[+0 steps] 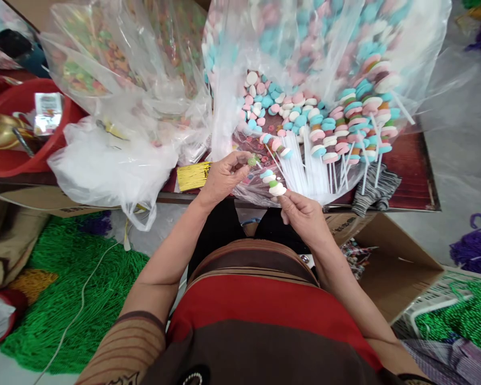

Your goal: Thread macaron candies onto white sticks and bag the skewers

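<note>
My left hand (227,176) pinches a small green gummy-like ring (253,160) between thumb and fingertips. My right hand (302,209) closes on the lower end of a candy skewer (275,185), threaded with white, blue and green pieces. The skewer tilts up to the left, its tip a short way from the green ring. Beyond the hands, a partly filled skewer (278,147) rests beside a bundle of white sticks (294,166). Several finished skewers (354,125) lie to the right, stacked with pink, blue and white discs.
Loose pastel discs (260,99) spill from a large clear bag (324,32). Left are a white plastic bag (115,166), yellow twist ties (192,176) and a red basin (69,107). Grey gloves (374,190) lie at the table's right; an open cardboard box (401,267) stands below.
</note>
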Demonstrator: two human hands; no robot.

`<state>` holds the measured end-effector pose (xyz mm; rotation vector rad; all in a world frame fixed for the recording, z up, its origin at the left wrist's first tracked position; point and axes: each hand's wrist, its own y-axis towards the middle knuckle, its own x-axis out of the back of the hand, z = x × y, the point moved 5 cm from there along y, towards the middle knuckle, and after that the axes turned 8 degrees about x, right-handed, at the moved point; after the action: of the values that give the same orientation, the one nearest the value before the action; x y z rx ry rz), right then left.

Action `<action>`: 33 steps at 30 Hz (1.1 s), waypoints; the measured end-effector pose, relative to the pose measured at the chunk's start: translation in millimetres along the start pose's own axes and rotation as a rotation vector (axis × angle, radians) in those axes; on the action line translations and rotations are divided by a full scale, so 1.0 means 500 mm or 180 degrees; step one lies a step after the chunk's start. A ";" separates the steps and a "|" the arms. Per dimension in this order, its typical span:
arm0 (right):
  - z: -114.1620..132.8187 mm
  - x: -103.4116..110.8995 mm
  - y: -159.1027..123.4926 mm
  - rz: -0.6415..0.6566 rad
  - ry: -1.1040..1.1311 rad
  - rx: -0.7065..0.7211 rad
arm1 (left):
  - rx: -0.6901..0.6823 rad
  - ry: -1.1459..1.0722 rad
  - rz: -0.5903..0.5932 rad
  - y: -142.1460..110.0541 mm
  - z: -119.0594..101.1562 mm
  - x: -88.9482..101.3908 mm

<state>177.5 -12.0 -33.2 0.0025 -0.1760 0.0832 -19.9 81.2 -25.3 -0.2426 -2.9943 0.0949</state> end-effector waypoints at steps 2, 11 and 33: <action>0.002 -0.001 0.000 0.0025 -0.0031 0.0024 | -0.0056 0.0107 0.0000 -0.001 -0.001 -0.001; 0.012 0.001 -0.003 0.0047 -0.0224 -0.0009 | -0.0166 0.0519 -0.0122 -0.008 -0.021 -0.010; -0.009 -0.050 -0.018 0.0054 0.0796 -0.0623 | -0.1601 0.1714 -0.0132 -0.045 -0.037 -0.045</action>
<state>154.5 -23.1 -41.8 -0.2039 0.0662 0.0823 1.0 56.2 -8.2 -0.2115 -2.4314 -0.6287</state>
